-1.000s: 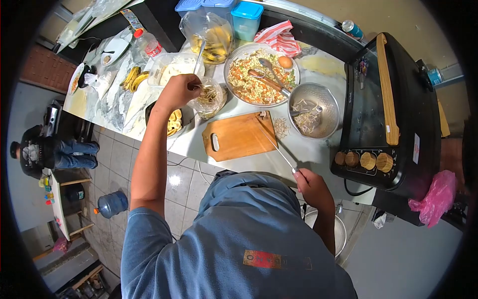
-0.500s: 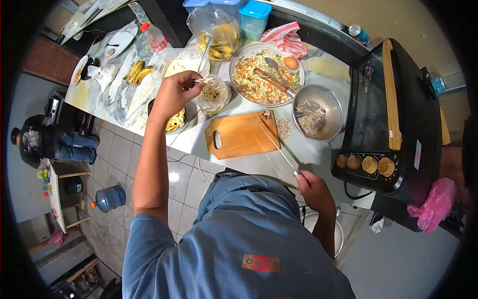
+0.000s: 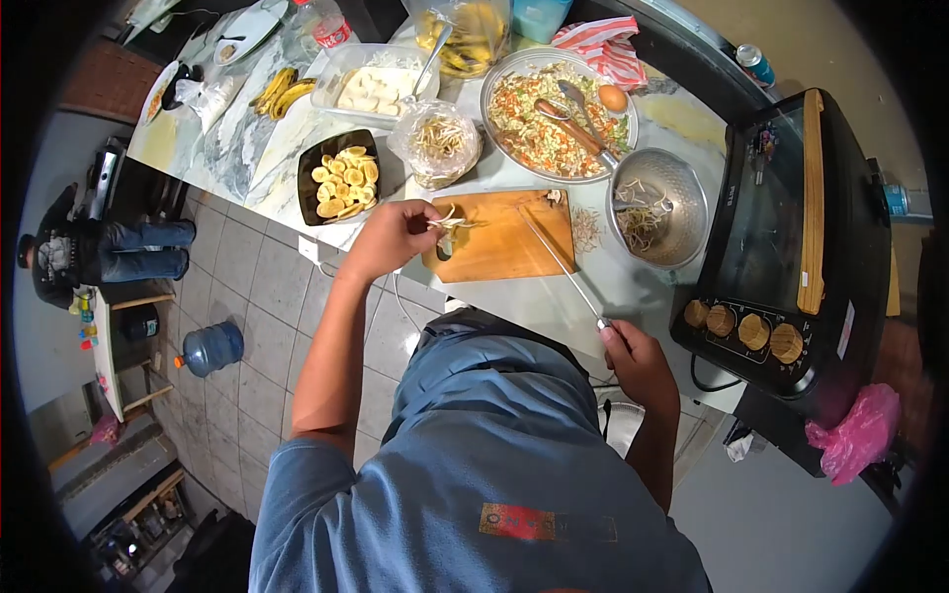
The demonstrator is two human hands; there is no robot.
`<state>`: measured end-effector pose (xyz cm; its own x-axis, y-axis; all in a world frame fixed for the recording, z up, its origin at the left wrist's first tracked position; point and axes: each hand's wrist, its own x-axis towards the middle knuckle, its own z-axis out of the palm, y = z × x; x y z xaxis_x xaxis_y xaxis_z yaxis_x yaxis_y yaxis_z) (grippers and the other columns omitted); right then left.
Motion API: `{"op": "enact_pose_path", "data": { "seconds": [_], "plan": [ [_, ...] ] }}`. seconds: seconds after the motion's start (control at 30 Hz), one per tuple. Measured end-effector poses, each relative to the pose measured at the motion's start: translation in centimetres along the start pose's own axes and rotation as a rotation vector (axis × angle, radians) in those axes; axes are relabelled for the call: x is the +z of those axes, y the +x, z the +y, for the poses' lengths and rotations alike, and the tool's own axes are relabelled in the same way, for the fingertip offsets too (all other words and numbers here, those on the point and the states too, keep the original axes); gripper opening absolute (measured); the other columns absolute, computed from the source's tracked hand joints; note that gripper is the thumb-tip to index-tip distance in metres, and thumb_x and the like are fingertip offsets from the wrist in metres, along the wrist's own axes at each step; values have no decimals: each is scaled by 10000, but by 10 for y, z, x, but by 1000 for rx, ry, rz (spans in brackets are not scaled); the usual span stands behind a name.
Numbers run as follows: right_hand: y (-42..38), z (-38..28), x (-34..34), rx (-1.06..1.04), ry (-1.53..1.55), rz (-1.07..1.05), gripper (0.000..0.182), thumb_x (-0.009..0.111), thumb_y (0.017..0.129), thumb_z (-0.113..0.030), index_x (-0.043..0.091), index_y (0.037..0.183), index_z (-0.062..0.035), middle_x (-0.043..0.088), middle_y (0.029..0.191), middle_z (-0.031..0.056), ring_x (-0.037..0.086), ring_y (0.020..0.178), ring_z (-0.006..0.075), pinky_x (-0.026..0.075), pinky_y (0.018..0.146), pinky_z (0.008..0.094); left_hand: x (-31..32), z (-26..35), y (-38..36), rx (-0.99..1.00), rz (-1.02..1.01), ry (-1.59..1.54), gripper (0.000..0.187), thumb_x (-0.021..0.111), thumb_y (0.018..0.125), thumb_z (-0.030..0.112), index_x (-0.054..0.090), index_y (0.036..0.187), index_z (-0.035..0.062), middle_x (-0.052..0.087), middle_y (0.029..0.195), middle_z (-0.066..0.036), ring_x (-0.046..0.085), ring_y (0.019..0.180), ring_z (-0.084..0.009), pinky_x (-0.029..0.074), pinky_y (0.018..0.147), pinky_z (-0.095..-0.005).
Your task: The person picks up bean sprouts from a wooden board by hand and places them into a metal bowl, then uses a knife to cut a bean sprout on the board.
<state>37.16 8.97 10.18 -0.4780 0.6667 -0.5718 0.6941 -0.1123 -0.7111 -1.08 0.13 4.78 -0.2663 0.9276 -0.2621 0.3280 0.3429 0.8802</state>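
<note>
My left hand (image 3: 395, 237) pinches a few bean sprouts (image 3: 451, 219) over the left end of the wooden cutting board (image 3: 494, 252). In my right hand (image 3: 641, 364) is the handle of a knife (image 3: 568, 272), its blade slanting across the board's right side with the tip on the wood. Behind the board stands an open plastic bag of bean sprouts (image 3: 441, 140). Sprout trimmings (image 3: 586, 229) lie on the counter right of the board. Farther right, a metal bowl (image 3: 690, 222) holds more sprouts and a utensil.
A round platter (image 3: 486, 114) carries chopped vegetables, utensils and an egg. Left of the bag are a black dish of sliced bananas (image 3: 346, 186) and a clear tub (image 3: 326, 99). A toaster oven (image 3: 756, 237) stands at right. A person (image 3: 109, 252) is at far left.
My left hand has come down from the sprout bag to the board, bringing sprouts. The view has shifted, revealing the banana dish fully. The knife stays over the board in my right hand.
</note>
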Motion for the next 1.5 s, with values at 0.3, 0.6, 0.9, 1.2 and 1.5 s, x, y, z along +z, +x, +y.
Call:
{"op": "enact_pose_path", "data": {
  "seconds": [0.3,0.6,0.9,1.2,1.5],
  "plan": [
    [1,-1,1,22,-1,-14,319,548,1016,-306,644,1011,-1,566,649,69,506,611,125,432,608,316,13,-21,11,-120,81,237,312,753,881,254,729,1032,-18,728,825,-165,690,731,-235,531,718,-343],
    [-1,-3,3,24,-9,-6,328,544,1017,-314,641,989,-1,574,651,78,516,609,135,436,608,326,13,-20,11,4,205,358,283,751,875,282,760,1016,38,727,906,-163,688,753,-264,534,713,-363],
    [1,8,7,12,-7,-2,331,554,1009,-317,653,1028,-1,593,665,99,539,608,147,448,614,328,22,-29,12,85,264,246,235,803,811,229,774,973,62,724,932,-86,673,769,-186,530,727,-319],
    [3,5,7,-6,-36,-16,331,548,1008,-321,649,1026,-6,568,654,100,507,600,149,426,597,333,25,-36,13,100,317,128,185,810,800,126,784,977,78,732,1001,-58,690,823,-147,535,774,-272],
    [2,-5,7,15,-27,-37,331,548,1004,-321,636,987,-2,576,652,89,527,608,152,439,605,338,24,-35,11,101,315,-70,193,816,818,138,790,996,70,718,1023,-81,674,965,-167,514,874,-284]
  ]
}}
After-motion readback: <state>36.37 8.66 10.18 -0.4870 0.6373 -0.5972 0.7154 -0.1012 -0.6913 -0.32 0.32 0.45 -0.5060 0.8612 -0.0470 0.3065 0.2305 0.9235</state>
